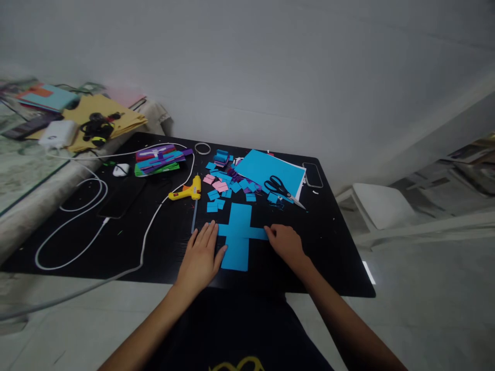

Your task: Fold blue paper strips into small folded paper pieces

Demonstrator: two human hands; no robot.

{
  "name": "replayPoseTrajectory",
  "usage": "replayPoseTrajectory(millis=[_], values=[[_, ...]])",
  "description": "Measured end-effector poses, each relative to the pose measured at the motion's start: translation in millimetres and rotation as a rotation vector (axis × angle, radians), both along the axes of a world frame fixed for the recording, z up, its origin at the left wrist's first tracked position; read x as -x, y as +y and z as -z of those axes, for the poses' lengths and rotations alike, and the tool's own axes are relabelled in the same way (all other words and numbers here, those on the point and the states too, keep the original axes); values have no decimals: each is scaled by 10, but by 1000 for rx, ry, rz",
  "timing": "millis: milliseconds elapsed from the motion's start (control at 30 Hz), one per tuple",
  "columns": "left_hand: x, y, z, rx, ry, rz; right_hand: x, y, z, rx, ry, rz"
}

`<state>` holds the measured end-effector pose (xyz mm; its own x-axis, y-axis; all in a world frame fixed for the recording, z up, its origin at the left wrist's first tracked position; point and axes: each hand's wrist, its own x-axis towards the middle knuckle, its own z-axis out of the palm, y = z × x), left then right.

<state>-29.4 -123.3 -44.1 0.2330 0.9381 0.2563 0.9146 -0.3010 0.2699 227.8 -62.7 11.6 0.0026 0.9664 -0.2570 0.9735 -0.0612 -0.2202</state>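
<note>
- Behind everything, a pale wall [216, 67] closes off the room, with a light tiled floor [417, 304] showing past the table.
- The dark table [325, 252] in front of you looks smooth, so flat paper probably slides on it easily.
- A white seat [377, 206] stands off to your right, apart from the table.
- The blue paper cross [240, 219] lies flat near your edge of the table, between your hands. Expect it to be light and slightly stiff, yet easy to crease; take it by the ends of its cross strip [258, 233].
- Your left hand [201, 255] is spread, fingers flat over the strip's left end, gripping nothing.
- Your right hand [286, 243] is curled, its thumb and fingertips seemingly pinching the strip's right end.
- Beyond lie scissors [286, 193], a yellow glue gun [190, 191] and small blue pieces [213, 195].
</note>
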Motion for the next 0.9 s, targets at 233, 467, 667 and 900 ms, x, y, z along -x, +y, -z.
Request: replayPoseTrajectory(millis=[233,467,667,900], values=[[0,-6,-5,6,17,1,-155,-16,-15,-5,-23,43],[13,-1,-11,9,-23,4,114,-1,-26,-155,147,-35],[48,-63,-101,-78,-234,-23,655,-32,93,-149,302,-248],[-147,196,-349,88,-272,95,642,-18,75,-118,255,-235]])
